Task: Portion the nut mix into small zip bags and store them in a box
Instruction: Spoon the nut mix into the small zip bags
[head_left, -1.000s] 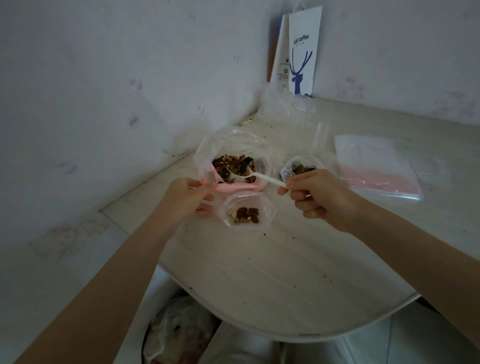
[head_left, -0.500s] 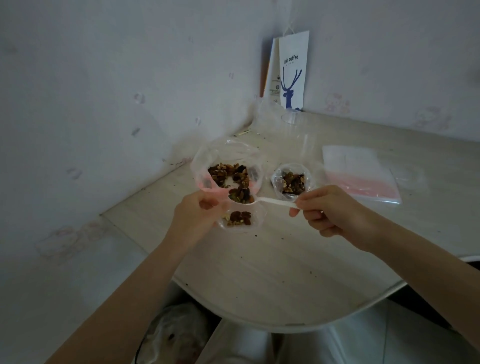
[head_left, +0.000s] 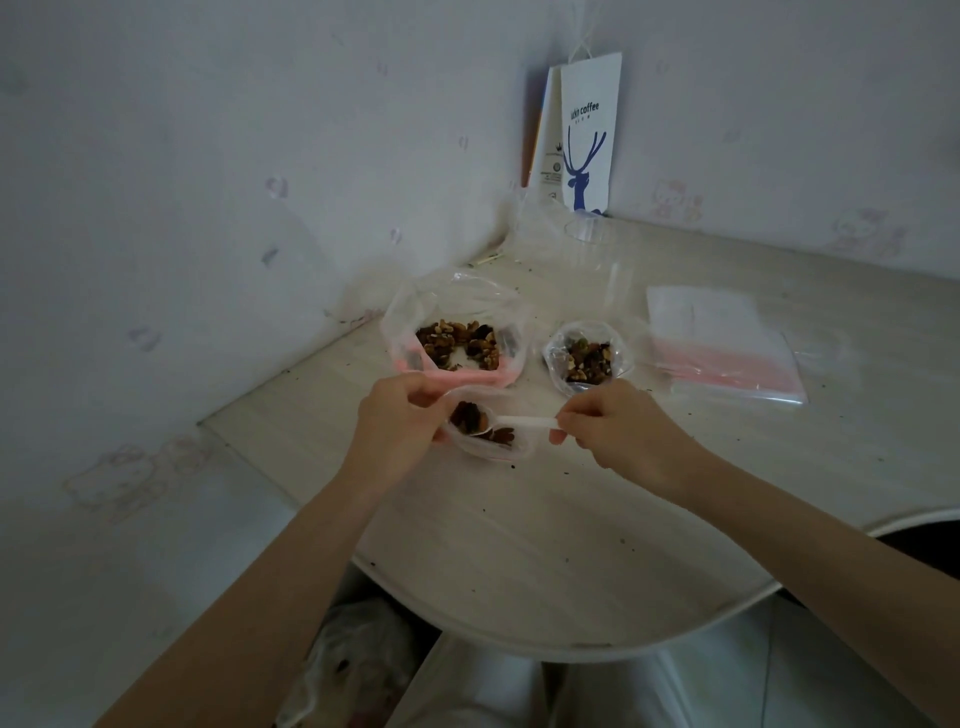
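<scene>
While right hand pinches the white spoon handle and tips nuts into the small zip bag, left hand grips that bag's mouth open, near the desk's left edge. Nut mix bag sits just behind, plenty left. One filled bag to its right looks unsealed. Stack of empty bags lies toward the right edge. Nothing boxed yet.
</scene>
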